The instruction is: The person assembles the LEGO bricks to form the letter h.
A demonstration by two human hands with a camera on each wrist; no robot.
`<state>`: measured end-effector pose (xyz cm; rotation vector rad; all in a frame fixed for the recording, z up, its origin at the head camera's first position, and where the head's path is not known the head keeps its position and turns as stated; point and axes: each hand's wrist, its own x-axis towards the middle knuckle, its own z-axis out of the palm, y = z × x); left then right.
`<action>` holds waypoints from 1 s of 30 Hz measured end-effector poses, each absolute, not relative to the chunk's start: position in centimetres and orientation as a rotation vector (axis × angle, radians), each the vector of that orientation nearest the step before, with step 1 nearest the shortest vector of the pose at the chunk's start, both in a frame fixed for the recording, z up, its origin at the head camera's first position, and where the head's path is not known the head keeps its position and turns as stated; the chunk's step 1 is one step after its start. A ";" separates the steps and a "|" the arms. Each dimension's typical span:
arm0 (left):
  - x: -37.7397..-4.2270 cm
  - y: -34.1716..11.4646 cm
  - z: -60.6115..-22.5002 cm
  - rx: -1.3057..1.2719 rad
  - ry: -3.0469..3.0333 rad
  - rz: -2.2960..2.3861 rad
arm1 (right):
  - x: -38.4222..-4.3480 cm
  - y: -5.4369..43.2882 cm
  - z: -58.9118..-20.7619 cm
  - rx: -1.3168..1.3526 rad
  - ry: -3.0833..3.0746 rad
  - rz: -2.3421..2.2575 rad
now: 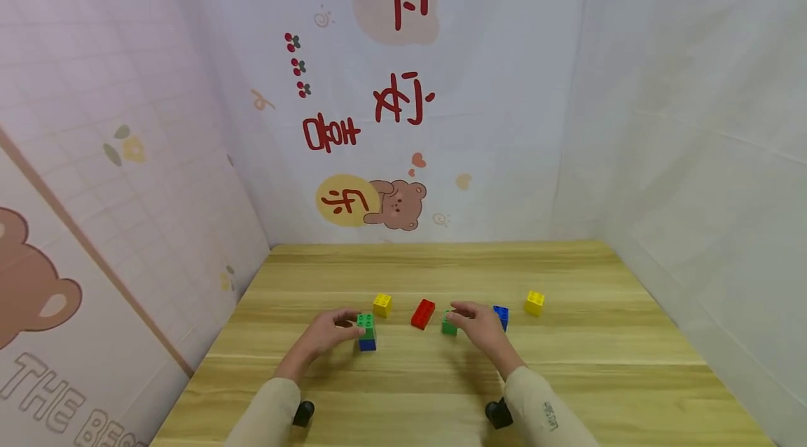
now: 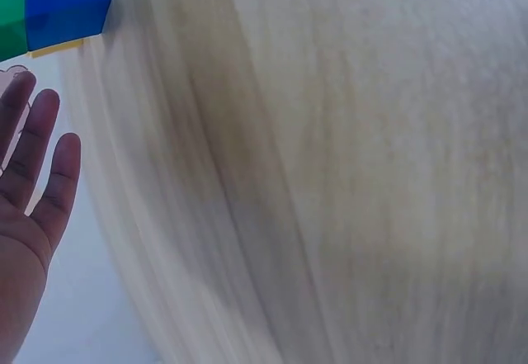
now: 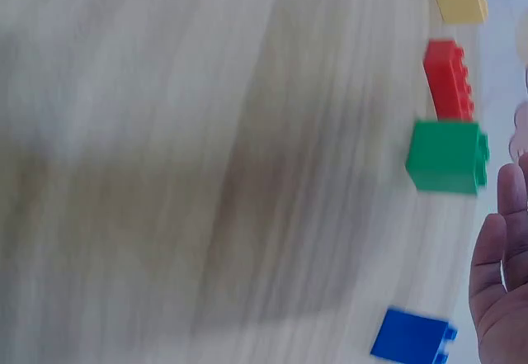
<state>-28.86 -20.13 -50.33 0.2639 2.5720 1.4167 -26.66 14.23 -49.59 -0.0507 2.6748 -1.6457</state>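
Observation:
My left hand [image 1: 329, 331] pinches a stack of a green brick [image 1: 366, 321] on a blue brick [image 1: 368, 345], its thumb over the green side. In the left wrist view the blue brick [image 2: 68, 2] shows at the top left corner; the other fingers [image 2: 37, 137] stand spread below it, and thumb and index lie outside that view. Reaching over a separate green brick [image 1: 449, 324], my right hand [image 1: 480, 326] has its thumb overlapping it in the head view. The right wrist view shows that green brick [image 3: 445, 156] whole, beside straight fingers [image 3: 487, 257].
Between the hands lies a red brick [image 1: 423, 314]. One yellow brick [image 1: 382, 305] sits behind the stack, another yellow brick [image 1: 534, 303] at the right. A blue brick [image 1: 501, 317] stands just past the right hand. Printed cloth [image 1: 504, 118] hangs around the wooden table [image 1: 403, 391].

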 end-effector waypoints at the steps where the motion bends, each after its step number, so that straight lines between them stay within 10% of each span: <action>1: -28.9 -20.1 -50.2 0.262 2.575 1.414 | -26.7 14.6 -49.5 -0.045 2.678 -1.654; 30: -31.5 -12.8 -43.2 0.465 2.582 1.466 | -27.2 21.8 -47.0 0.162 2.738 -1.686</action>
